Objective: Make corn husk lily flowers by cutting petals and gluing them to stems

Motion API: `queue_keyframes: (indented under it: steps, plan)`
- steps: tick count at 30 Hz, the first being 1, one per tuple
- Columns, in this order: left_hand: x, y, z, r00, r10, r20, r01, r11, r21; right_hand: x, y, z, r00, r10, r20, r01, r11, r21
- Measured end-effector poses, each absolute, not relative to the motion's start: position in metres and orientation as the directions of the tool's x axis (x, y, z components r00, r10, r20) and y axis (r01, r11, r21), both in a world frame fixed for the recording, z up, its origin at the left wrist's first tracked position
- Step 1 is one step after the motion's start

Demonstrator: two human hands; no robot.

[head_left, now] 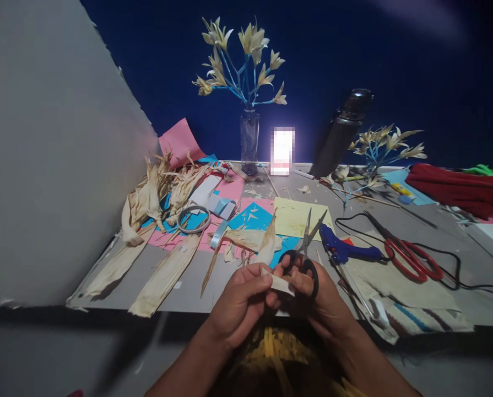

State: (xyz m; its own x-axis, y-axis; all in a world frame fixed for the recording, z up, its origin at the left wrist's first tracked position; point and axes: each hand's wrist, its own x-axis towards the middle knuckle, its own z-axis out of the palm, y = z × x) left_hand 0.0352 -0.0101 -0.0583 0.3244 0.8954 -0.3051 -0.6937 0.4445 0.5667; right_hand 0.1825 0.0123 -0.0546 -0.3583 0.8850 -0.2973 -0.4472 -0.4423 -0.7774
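Between my two hands is a small strip of dried corn husk point(282, 284). My left hand point(246, 295) pinches one end of it between thumb and fingers. Closed around the handles of black-handled scissors point(305, 251), my right hand point(318, 298) also touches the strip's other end. The scissor blades point up and away from me, slightly apart. Just beyond my fingers a husk piece point(266, 248) stands up, near more husk strips point(246, 240) on blue and pink paper.
A heap of dried husks point(151, 193) and a tape roll point(193, 219) lie left. A glass vase point(250, 143) holds husk flowers. Rightward are a blue glue gun point(349, 248), red-handled scissors point(411, 259), a black cable, a dark flask point(341, 129) and red cloth point(461, 184).
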Motion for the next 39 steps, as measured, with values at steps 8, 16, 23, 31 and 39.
queue_keyframes:
  steps: [8,16,23,31,39]
  plan:
    - [0.031,-0.012,-0.053,0.385,0.891,-0.241,-0.654,0.448,0.61,0.18,0.011,-0.055,-0.442,0.864,-0.239,-0.459,-0.448,-0.767]
    - [0.036,-0.011,-0.057,0.261,0.921,-0.288,-0.635,0.388,0.668,0.185,0.012,-0.064,-0.318,0.919,-0.234,-0.463,-0.366,-0.807]
    - [0.033,-0.01,-0.061,0.437,0.89,-0.132,-0.699,0.428,0.573,0.186,0.013,-0.066,-0.364,0.898,-0.246,-0.51,-0.413,-0.754]
    - [0.031,-0.009,-0.056,0.306,0.922,-0.235,-0.62,0.381,0.686,0.182,0.014,-0.062,-0.383,0.89,-0.247,-0.506,-0.426,-0.75]
    - [0.027,-0.007,-0.059,0.381,0.91,-0.162,-0.823,0.414,0.389,0.183,0.012,-0.061,-0.355,0.902,-0.245,-0.519,-0.409,-0.751]
